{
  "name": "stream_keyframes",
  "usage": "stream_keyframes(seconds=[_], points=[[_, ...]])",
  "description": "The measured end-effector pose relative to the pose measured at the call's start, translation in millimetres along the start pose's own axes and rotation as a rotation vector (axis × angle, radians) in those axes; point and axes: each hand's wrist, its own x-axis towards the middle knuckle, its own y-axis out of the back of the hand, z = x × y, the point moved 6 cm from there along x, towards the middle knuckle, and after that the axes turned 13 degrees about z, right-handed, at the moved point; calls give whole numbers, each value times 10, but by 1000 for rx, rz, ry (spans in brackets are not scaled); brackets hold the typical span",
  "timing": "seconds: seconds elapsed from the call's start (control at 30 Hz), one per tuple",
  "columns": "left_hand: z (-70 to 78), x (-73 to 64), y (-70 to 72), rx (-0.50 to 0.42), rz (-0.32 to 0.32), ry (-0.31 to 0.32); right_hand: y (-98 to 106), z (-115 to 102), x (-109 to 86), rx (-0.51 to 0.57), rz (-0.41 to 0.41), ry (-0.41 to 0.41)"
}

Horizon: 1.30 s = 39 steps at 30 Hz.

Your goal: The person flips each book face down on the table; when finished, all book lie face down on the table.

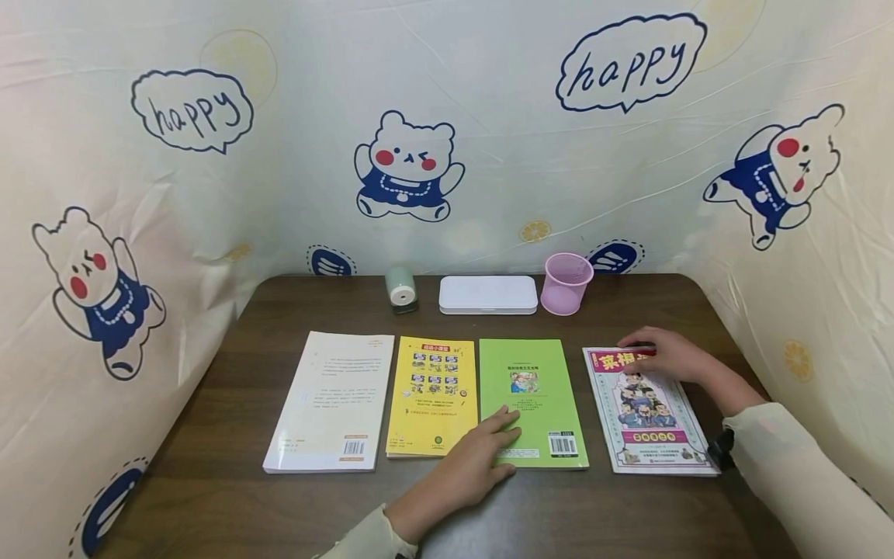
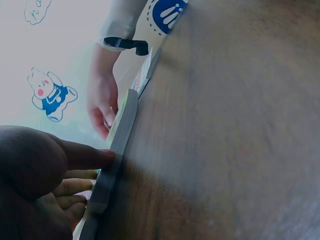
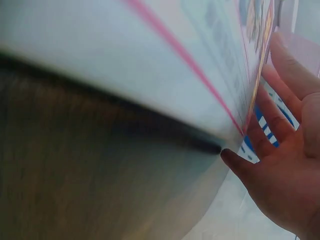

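Note:
Four thin books lie in a row: a white one (image 1: 331, 419), a yellow one (image 1: 431, 427), a green one (image 1: 548, 369) and, apart at the right, a comic-style book (image 1: 649, 415) with a pink title band. My left hand (image 1: 466, 464) rests with spread, fairly straight fingers on the green book's lower left part, its thumb by the near edge. At the top right corner of the comic-style book, my right hand (image 1: 667, 355) touches the cover and edge with loosely extended fingers. The right wrist view shows the little finger (image 3: 237, 162) right at that book's corner.
Along the back of the brown table (image 1: 230, 497) stand a small green-and-white cylindrical object (image 1: 401, 287), a white flat case (image 1: 488, 295) and a pink cup (image 1: 566, 286). A curtain (image 1: 489, 46) printed with bears surrounds the table at the back and sides.

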Motion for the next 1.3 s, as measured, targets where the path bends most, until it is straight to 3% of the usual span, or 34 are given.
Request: stream_keyframes(seconds=[0.4, 0.53, 0.73, 0.87, 1.0, 1.3], points=[[27, 8, 6, 9, -12, 19, 133, 217, -22, 15, -40, -18], [69, 41, 13, 53, -29, 15, 137, 243, 13, 18, -41, 1], [228, 122, 26, 167, -66, 9, 138, 233, 36, 52, -62, 0], [400, 220, 6, 185, -80, -20, 137, 252, 52, 76, -82, 0], [546, 347, -90, 191, -103, -61, 121, 269, 73, 92, -94, 1], [780, 577, -514, 257, -158, -127, 102, 273, 77, 105, -100, -2]])
